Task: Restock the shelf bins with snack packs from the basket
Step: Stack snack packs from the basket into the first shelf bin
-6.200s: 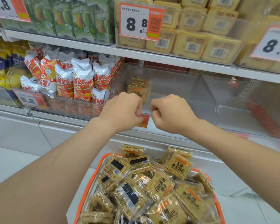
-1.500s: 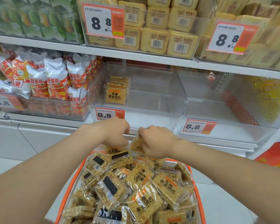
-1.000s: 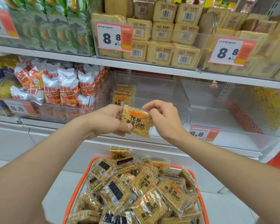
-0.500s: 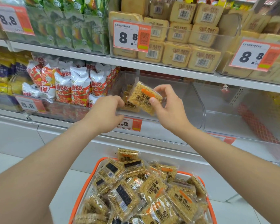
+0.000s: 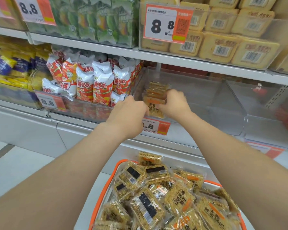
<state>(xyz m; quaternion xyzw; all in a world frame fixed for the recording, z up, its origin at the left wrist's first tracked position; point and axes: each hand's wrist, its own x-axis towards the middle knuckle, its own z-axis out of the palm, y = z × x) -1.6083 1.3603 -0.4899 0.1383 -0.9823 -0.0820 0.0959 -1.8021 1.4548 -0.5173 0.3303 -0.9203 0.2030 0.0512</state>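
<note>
A snack pack (image 5: pixel 154 109) of golden rice crisps with an orange label stands at the front of a short row of the same packs (image 5: pixel 157 89), inside the clear shelf bin (image 5: pixel 236 113). My right hand (image 5: pixel 175 103) grips its right side. My left hand (image 5: pixel 129 112) has its fingers curled on the pack's left edge. Below, the orange-rimmed basket (image 5: pixel 118 165) is heaped with several more packs (image 5: pixel 158 196), some face down with their black labels showing. Both forearms reach over the basket to the bin.
Red and white snack bags (image 5: pixel 99 83) fill the bin to the left. An orange 8.8 price tag (image 5: pixel 156 127) hangs on the bin's front. Another clear bin (image 5: pixel 269 123) stands to the right. Yellow boxes (image 5: pixel 223 48) and green packs (image 5: pixel 98 19) sit on the shelf above.
Both hands rose from the basket with one pack. The right hand carried it forward and down into the clear bin against the row, and the left hand came back to its left edge.
</note>
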